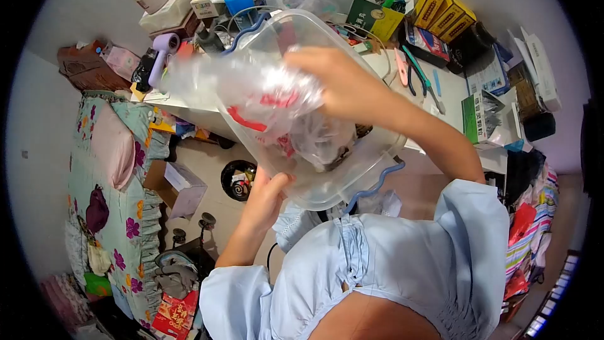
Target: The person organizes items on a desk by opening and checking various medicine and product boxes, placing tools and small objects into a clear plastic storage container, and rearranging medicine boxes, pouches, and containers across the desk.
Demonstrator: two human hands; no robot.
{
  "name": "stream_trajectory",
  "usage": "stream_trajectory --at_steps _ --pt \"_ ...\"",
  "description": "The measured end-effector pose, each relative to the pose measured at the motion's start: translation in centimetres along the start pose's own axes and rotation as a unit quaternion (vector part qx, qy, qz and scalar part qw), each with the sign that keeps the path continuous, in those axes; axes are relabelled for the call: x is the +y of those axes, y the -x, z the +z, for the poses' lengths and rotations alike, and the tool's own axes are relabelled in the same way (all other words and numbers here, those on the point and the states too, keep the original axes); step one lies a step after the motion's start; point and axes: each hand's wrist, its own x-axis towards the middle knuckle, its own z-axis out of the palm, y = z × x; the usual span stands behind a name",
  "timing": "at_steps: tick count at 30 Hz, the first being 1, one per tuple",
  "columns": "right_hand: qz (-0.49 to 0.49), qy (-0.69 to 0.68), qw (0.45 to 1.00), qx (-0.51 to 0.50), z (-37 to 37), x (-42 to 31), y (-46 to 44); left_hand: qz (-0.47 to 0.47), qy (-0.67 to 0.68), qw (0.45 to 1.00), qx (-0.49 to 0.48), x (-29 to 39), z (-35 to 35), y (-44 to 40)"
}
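Right hand [333, 82] closed on a clear plastic bag [277, 102] with red print, blurred, held over and partly in a clear plastic box [322, 190]. Left hand [267, 192] holds the box's side, thumb showing, other fingers mostly hidden. Box tilted in front of the person, blue handle [377, 187] on the near edge, another on the far edge. Bag covers much of the box's inside; something dark lies under it, can't tell what. Box and right arm block part of the white desk [452, 96]. Right of the box on the desk: pliers [413, 80], green-handled tool [415, 66], then a green box [484, 118]. Yellow boxes [444, 10] stand at the back. Left side: purple hair dryer [162, 56], near a blue-topped container [239, 1]. Floor, left: black bin [228, 190] with rubbish inside, open cardboard box [185, 196] beside the flowered bed [119, 204], pink pillow [113, 145] on it
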Motion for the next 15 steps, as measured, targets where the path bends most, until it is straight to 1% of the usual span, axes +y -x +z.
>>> stream_trajectory --at_steps 1,2,3,4,5,7,8,9,10,11,12,13,14,15 --pt "-0.001 0.000 1.000 0.004 0.5 -0.3 0.0 0.002 -0.004 1.000 0.000 0.1 0.0 0.0" --pt "0.046 0.127 0.991 -0.010 1.1 -1.2 0.2 0.010 -0.016 1.000 -0.011 0.1 0.0 0.0" --pt "0.093 0.251 0.963 -0.024 1.6 -2.0 0.4 0.017 -0.029 0.999 -0.021 0.2 -0.1 -0.1" --pt "0.126 0.288 0.949 -0.033 1.7 -2.6 0.4 0.021 -0.017 0.999 -0.024 0.1 -0.1 -0.3" --pt "0.128 0.286 0.949 -0.030 1.8 -2.3 0.4 0.019 -0.021 0.999 -0.024 0.1 0.0 -0.3" --pt "-0.030 0.361 0.932 0.017 2.4 -1.1 0.9 0.034 -0.034 0.999 -0.018 0.1 0.2 -0.3" --pt "-0.031 0.330 0.942 -0.040 3.9 0.1 1.4 0.028 -0.043 0.998 -0.031 0.0 0.0 -0.4" --pt "-0.019 0.306 0.947 -0.097 5.1 1.1 1.7 0.048 -0.054 0.997 -0.022 -0.4 -0.6 -0.6" --pt "0.027 0.248 0.934 -0.255 5.1 0.6 1.2 0.065 -0.065 0.996 -0.022 -0.7 -1.1 -0.7" --pt "0.080 0.172 0.897 -0.400 5.1 0.2 0.9 0.032 -0.034 0.998 -0.046 -0.6 -1.1 -0.4" --pt "0.048 0.184 0.894 -0.406 5.4 0.1 1.0 0.057 -0.045 0.995 -0.067 -0.5 -1.3 -0.2" --pt "0.063 0.190 0.884 -0.423 5.3 -0.7 0.4 0.054 -0.037 0.994 -0.085 -0.1 -1.2 -0.2" --pt "0.074 0.190 0.874 -0.441 4.7 -1.0 0.7 0.056 -0.029 0.995 -0.081 0.1 0.1 0.0" --pt "0.094 0.195 0.874 -0.435 4.7 -1.4 1.3 0.049 -0.035 0.993 -0.100 -0.3 0.0 -0.1"
